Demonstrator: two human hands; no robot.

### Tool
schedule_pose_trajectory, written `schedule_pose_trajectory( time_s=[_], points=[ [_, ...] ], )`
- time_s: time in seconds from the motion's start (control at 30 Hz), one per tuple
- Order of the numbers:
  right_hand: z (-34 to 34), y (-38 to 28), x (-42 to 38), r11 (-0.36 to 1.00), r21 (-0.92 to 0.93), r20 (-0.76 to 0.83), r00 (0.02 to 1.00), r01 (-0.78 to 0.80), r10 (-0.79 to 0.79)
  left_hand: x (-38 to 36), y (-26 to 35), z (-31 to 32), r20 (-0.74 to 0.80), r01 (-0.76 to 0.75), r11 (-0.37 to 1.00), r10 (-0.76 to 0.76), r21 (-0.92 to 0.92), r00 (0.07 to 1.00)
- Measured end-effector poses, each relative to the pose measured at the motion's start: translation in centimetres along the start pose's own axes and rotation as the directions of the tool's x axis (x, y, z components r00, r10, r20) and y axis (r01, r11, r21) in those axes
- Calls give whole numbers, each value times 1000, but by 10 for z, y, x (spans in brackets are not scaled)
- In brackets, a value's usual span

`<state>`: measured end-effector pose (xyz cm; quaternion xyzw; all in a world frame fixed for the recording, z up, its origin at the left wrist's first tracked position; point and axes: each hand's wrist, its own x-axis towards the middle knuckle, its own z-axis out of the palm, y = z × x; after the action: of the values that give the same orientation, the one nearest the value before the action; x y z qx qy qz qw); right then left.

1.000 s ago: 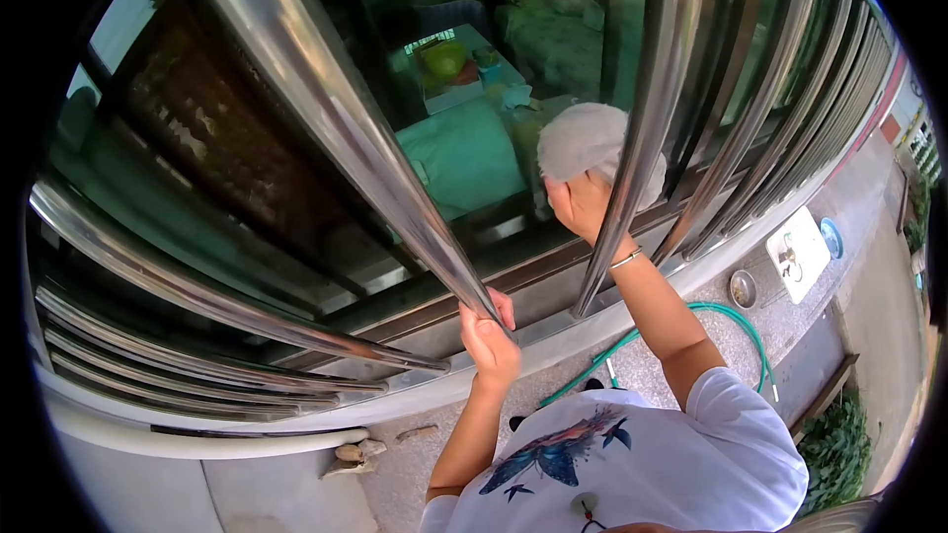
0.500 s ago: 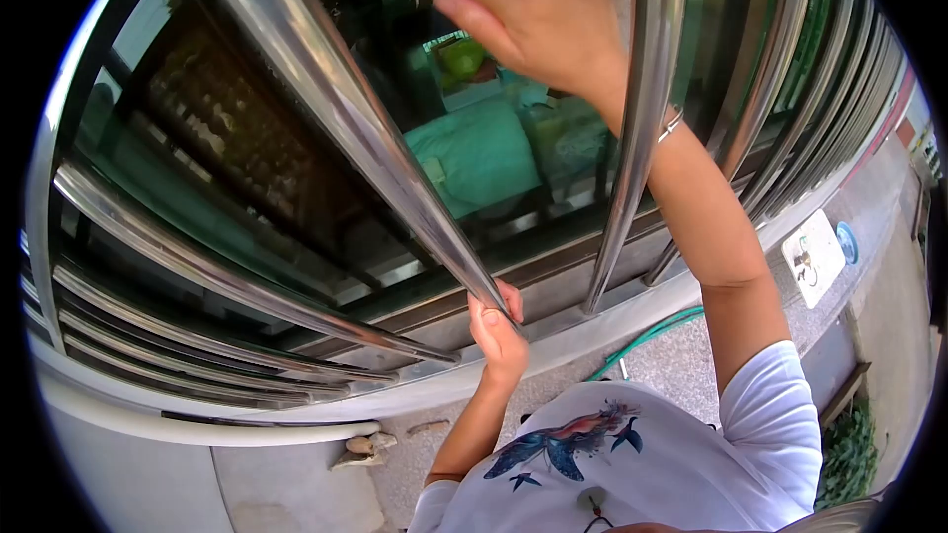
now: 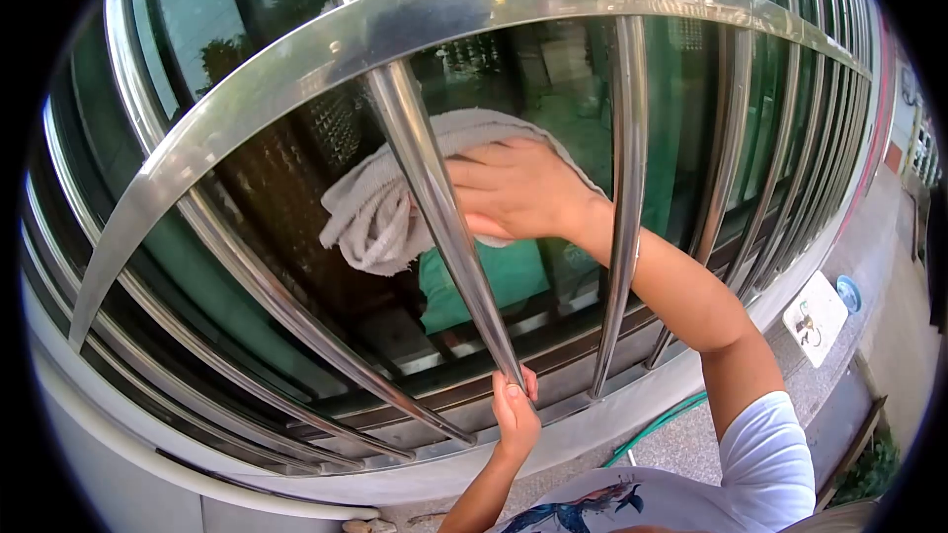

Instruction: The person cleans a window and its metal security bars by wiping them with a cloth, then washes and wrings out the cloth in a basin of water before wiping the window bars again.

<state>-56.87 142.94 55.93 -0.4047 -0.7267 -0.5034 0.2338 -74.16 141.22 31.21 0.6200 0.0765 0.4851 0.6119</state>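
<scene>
Likely for balance, left hand is gripping shiny steel bar; above it, flattened right hand is pressing bunched grey cloth to dark green glass.

The single view is worn on the person's head, looking forward and down from close range through the metal bars at the window glass, with the wearer's own shirt at the bottom edge.

Right hand pressing a terry cloth to window glass
Left hand grips a metal bar.
</scene>
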Motion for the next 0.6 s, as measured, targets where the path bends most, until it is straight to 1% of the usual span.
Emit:
schedule_pose_trajectory(
  time_s=[0.03, 0.07, 0.1, 0.13, 0.17, 0.2, 0.23, 0.27, 0.3, 0.33, 0.37, 0.4, 0.47, 0.5, 0.53, 0.6],
  points=[
    [-9, 19, 20, 990, -139, -42, 999, -25, 19, -1, -1, -1, 4, 1, 1000, -1, -5, 1000],
    [-14, 39, 37, 979, -195, -219, 975, -67, 24, -1, -2, -2, 6, 3, 1000, -3, -10, 1000],
    [-25, 58, 46, 974, -158, -164, 977, -160, 134, -1, -1, -3, 15, -14, 1000, 14, -16, 1000],
    [-35, 82, 70, 989, -92, -368, 927, -115, 73, -2, 0, -3, 14, -6, 1000, 6, -3, 1000],
    [-48, 106, 83, 919, -391, -462, 873, -43, -156, -2, 0, -3, 10, 5, 1000, -5, 12, 1000],
    [-58, 132, 93, 957, -288, -532, 833, -6, -155, -2, 0, -3, 14, -6, 1000, 6, 8, 1000],
    [-67, 147, 91, 924, -321, -546, 838, -208, -1, -1, 0, -3, 19, -2, 1000, 2, 11, 1000],
    [-76, 162, 90, 845, -360, -547, 823, -397, 154, -1, 0, -3, 24, 5, 1000, -5, 16, 1000],
    [-83, 172, 88, 707, -448, -664, 733, -547, 147, 0, 2, -4, 26, 9, 999, -10, 34, 1000],
    [-92, 198, 84, 700, -316, -755, 616, -641, 223, 0, 2, -4, 27, -4, 999, 3, 34, 1000],
    [-86, 210, 79, 497, -425, -828, 547, -757, 126, 0, 2, -5, 27, -6, 999, 5, 52, 1000],
    [-82, 213, 79, 501, -424, -831, 544, -754, 116, 1, 1, -5, 26, -7, 998, 5, 68, 1000],
    [-83, 205, 81, 374, -349, -826, 470, -859, 310, 0, 0, -6, 28, -12, 997, 10, 80, 1000],
    [-81, 200, 77, 413, -376, -746, 536, -829, 396, 1, 0, -4, 25, -19, 997, 17, 73, 1000],
    [-79, 186, 78, 492, -401, -676, 612, -773, 411, 0, 0, -4, 26, -21, 997, 19, 68, 999],
    [-65, 158, 81, 680, -434, -542, 774, -591, 326, 1, -2, -3, 33, -17, 999, 16, 40, 999]
  ],
)
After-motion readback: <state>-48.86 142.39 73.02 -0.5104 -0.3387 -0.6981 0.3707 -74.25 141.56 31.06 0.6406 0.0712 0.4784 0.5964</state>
